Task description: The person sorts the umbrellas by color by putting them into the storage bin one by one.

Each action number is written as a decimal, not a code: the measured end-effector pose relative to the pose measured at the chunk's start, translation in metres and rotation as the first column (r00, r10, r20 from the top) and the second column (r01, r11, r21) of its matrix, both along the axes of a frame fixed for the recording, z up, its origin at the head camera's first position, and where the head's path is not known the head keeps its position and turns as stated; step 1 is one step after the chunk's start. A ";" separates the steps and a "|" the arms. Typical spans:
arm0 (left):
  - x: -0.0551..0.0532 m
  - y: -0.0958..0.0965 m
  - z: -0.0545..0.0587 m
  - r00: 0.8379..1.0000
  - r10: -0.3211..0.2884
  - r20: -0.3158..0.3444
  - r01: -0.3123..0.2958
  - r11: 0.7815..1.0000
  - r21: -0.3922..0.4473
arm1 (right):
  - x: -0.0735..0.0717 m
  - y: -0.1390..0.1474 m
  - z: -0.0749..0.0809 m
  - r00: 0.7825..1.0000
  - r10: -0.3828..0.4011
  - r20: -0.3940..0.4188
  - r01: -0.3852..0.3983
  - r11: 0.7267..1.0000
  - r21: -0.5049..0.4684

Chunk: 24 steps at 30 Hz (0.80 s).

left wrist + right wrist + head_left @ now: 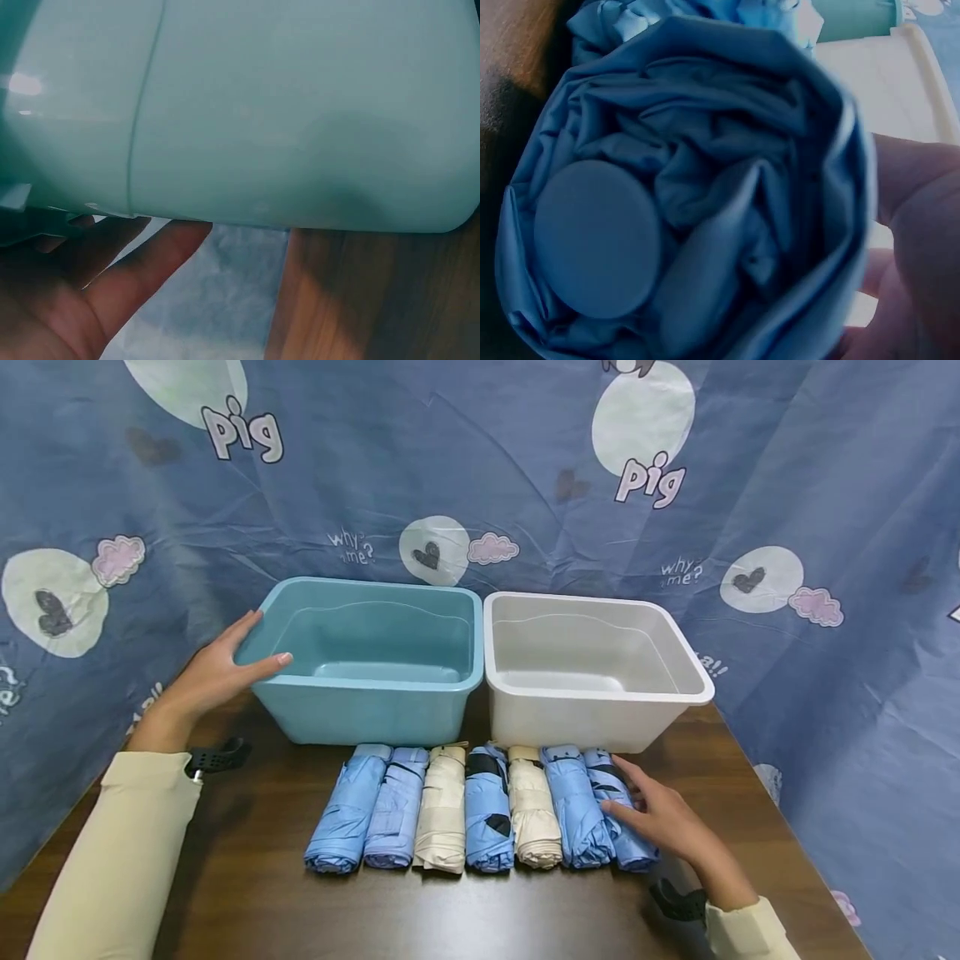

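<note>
Blue roll [686, 191] under the right hand [660, 814] borders open tabletop [712, 768] rightward.

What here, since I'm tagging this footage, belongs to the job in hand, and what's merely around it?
Likely part of the job:
rightmost blue roll, with the right grip at it
four other blue rolls
two cream rolls
teal bin, with the left grip at its rim
white bin beside it

Merely around:
brown table
printed backdrop
black wristbands

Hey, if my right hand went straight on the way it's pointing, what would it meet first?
Most likely the rightmost blue roll: your right hand reaches over it, though whether they touch is unclear.
</note>
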<state>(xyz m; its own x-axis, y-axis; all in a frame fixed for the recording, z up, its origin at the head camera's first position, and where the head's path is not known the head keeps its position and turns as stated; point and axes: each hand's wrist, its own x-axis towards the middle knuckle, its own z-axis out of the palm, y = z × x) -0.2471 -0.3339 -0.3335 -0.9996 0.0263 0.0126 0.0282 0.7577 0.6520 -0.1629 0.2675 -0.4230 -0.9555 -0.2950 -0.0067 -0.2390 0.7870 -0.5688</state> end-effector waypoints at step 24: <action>0.002 0.001 0.002 0.999 -0.044 0.022 0.045 0.998 -0.032 | -0.014 0.004 0.000 0.996 0.028 0.085 -0.029 1.000 0.009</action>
<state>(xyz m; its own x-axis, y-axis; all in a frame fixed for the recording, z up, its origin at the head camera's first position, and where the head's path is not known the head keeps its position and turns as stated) -0.2449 -0.3326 -0.3319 -0.9974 0.0708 -0.0100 0.0488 0.7766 0.6281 -0.1772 0.2720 -0.4226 -0.9425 -0.3217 -0.0901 -0.2131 0.7866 -0.5796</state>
